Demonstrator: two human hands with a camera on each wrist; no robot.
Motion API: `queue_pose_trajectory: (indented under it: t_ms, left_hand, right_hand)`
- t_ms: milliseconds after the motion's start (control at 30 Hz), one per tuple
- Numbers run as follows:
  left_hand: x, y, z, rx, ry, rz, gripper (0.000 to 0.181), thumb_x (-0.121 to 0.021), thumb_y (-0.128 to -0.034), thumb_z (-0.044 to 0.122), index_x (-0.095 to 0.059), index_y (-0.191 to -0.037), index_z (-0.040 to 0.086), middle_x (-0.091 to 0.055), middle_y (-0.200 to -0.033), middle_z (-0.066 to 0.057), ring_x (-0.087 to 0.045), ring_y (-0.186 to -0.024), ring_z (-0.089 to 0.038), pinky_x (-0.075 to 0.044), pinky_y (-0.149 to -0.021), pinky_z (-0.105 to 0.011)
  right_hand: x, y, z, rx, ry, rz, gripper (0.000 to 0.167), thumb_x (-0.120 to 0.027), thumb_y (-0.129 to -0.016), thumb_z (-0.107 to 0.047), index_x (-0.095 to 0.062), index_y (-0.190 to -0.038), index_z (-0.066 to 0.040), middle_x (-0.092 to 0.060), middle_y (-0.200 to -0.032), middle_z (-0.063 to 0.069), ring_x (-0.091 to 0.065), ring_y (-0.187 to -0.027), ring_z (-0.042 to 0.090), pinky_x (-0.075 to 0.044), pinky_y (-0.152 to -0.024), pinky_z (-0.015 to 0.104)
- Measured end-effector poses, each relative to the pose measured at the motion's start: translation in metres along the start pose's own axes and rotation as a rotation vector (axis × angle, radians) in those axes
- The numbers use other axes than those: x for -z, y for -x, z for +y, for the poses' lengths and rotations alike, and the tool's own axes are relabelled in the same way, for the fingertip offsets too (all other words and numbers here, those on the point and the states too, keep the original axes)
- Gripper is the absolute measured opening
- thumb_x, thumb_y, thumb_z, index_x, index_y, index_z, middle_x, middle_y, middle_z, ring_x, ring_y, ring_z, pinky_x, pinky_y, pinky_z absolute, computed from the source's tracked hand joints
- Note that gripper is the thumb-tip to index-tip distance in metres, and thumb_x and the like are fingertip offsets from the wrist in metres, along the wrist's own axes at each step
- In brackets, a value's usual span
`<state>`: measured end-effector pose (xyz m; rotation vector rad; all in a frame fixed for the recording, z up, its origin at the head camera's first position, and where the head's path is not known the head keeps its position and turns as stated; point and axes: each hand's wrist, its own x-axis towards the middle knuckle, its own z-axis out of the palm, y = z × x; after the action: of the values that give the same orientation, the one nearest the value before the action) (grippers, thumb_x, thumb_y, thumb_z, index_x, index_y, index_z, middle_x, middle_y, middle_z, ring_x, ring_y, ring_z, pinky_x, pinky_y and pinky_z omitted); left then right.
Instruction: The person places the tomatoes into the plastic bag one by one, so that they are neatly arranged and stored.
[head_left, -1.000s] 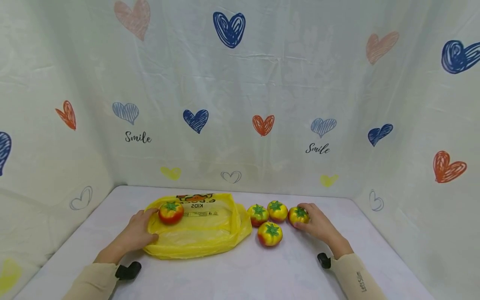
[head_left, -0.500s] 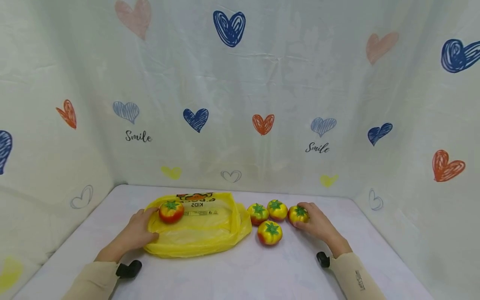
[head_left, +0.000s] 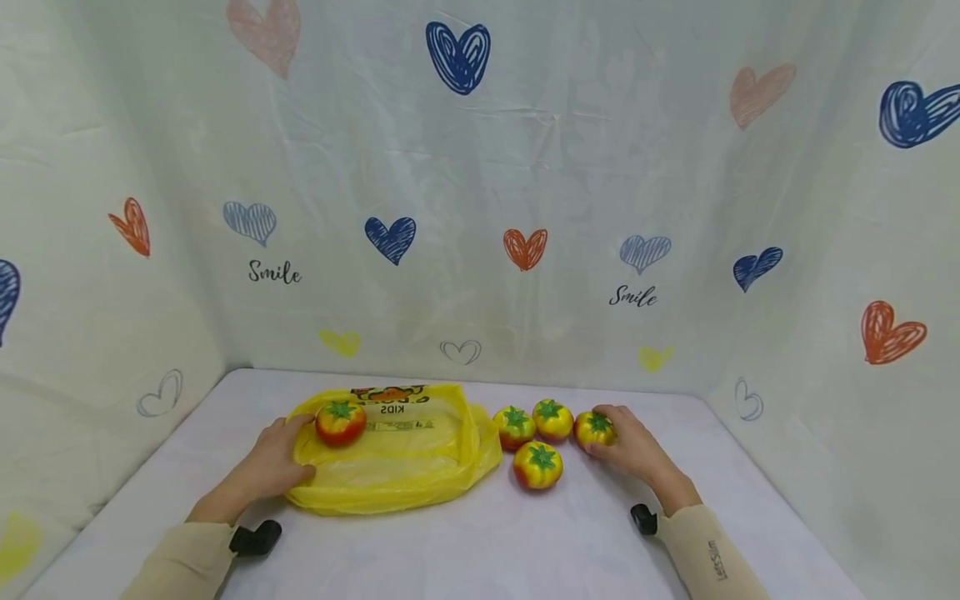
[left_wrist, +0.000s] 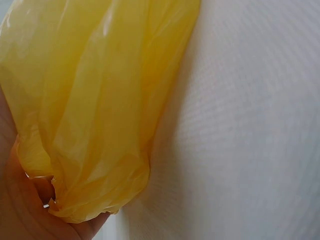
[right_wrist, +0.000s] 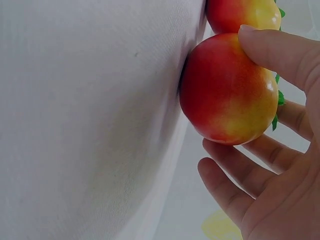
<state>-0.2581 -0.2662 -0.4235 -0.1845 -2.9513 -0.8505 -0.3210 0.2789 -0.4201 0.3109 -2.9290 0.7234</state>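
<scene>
A yellow plastic bag (head_left: 405,467) lies spread on the table with its mouth open, and one red tomato (head_left: 341,427) sits on it at the left. My left hand (head_left: 270,462) holds the bag's left edge; in the left wrist view yellow folds (left_wrist: 100,110) hide most of the fingers. To the right, my right hand (head_left: 636,448) has thumb and fingers round a red-and-yellow tomato (head_left: 594,428) with a green leafy top. That tomato (right_wrist: 225,90) still rests on the table. Beside it are three more tomatoes, including the nearest one (head_left: 537,467).
A white tabletop (head_left: 450,554) extends in front of the bag. Behind and at both sides hangs a pale curtain (head_left: 465,167) printed with hearts. A second tomato (right_wrist: 245,15) touches or nearly touches the held one in the right wrist view.
</scene>
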Motion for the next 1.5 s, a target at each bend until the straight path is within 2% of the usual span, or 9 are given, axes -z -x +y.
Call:
queue_pose_trajectory:
  t_ms: [500,1500]
  left_hand:
    - [0.0007,0.0017,0.0007,0.008,0.001,-0.016,0.078,-0.071,-0.0713,0.014,-0.034,-0.136,-0.008,-0.04,-0.121,-0.031,-0.039,-0.106,-0.044,-0.039,-0.089,-0.061]
    - [-0.0017,0.0013,-0.002,0.008,0.005,-0.004,0.077,-0.071,-0.071,0.013,-0.035,-0.137,-0.007,-0.039,-0.125,-0.032,-0.038,-0.109,-0.045,-0.038,-0.09,-0.063]
  right_hand:
    - [0.0006,0.0037,-0.0045,0.003,-0.003,-0.002,0.064,-0.074,-0.082,-0.028,-0.046,-0.135,-0.008,-0.047,-0.13,0.017,-0.049,-0.113,0.034,-0.038,-0.098,0.059]
    - [-0.0007,0.0019,-0.0068,0.001,0.026,0.005,0.062,-0.073,-0.083,-0.025,-0.046,-0.136,-0.008,-0.046,-0.132,0.016,-0.049,-0.114,0.034,-0.038,-0.098,0.058]
